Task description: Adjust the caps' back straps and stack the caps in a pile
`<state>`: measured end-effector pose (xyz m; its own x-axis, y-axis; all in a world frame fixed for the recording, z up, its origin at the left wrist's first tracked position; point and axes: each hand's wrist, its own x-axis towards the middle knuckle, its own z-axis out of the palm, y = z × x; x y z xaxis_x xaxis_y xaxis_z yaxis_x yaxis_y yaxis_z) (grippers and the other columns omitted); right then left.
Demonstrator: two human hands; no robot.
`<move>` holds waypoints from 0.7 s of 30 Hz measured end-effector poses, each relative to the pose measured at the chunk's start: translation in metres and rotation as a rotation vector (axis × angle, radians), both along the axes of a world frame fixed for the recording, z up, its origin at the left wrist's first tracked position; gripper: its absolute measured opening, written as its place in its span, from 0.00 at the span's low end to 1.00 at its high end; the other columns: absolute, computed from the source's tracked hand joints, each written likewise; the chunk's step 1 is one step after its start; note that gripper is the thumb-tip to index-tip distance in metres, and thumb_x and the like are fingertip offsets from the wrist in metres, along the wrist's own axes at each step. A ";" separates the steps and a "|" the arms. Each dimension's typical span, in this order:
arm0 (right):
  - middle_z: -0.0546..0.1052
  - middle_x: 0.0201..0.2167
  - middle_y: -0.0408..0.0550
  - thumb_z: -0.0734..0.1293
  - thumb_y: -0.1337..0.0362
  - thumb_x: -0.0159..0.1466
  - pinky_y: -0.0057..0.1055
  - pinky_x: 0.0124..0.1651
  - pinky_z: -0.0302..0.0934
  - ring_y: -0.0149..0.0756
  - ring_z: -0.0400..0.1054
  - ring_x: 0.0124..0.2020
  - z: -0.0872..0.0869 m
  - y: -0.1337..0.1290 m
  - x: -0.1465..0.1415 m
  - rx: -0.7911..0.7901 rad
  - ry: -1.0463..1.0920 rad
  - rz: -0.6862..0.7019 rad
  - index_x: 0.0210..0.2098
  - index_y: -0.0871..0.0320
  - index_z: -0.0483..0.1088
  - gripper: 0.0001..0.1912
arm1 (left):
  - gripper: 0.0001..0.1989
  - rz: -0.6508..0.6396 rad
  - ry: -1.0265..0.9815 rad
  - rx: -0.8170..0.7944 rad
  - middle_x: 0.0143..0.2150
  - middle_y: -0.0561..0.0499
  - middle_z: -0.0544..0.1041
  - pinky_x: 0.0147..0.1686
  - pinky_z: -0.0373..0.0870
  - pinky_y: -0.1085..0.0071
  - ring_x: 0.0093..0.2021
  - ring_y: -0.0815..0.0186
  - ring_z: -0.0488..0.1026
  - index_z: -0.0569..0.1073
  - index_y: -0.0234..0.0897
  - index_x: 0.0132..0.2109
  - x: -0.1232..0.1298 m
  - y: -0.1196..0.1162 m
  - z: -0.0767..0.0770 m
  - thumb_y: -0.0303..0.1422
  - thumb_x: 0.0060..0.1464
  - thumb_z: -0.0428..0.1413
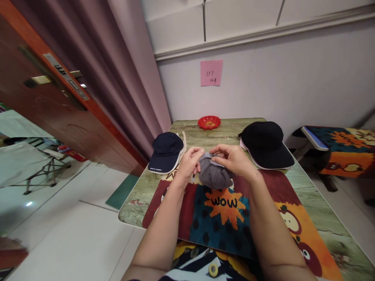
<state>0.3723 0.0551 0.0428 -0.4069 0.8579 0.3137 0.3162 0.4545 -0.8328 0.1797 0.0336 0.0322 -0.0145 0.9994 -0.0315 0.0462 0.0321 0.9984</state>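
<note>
The left hand [190, 166] and right hand [236, 159] each have their grip pinching the far edge of the gray cap [215, 176], mid-table [133, 203]. Light, even tension should keep its soft cloth from bunching. Fingers hide parts of the edge; 1 hidden underside can't be judged.

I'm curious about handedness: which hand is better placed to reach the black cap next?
Probably the right hand: both hold the grey cloth, but the right is nearer the black cap, the left hand nearer the navy cap.
</note>
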 end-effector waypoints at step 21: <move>0.78 0.30 0.43 0.63 0.59 0.65 0.29 0.33 0.60 0.35 0.68 0.30 -0.015 0.016 0.056 -0.040 -0.226 0.023 0.33 0.56 0.76 0.11 | 0.17 -0.092 0.048 0.031 0.18 0.58 0.67 0.16 0.53 0.79 0.16 0.76 0.61 0.77 0.34 0.37 -0.006 0.001 0.003 0.45 0.50 0.65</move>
<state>0.4282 0.0708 0.0273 -0.4826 0.8575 0.1783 0.4862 0.4317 -0.7598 0.1738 0.0344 0.0349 0.0769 0.9970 -0.0021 0.0952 -0.0053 0.9954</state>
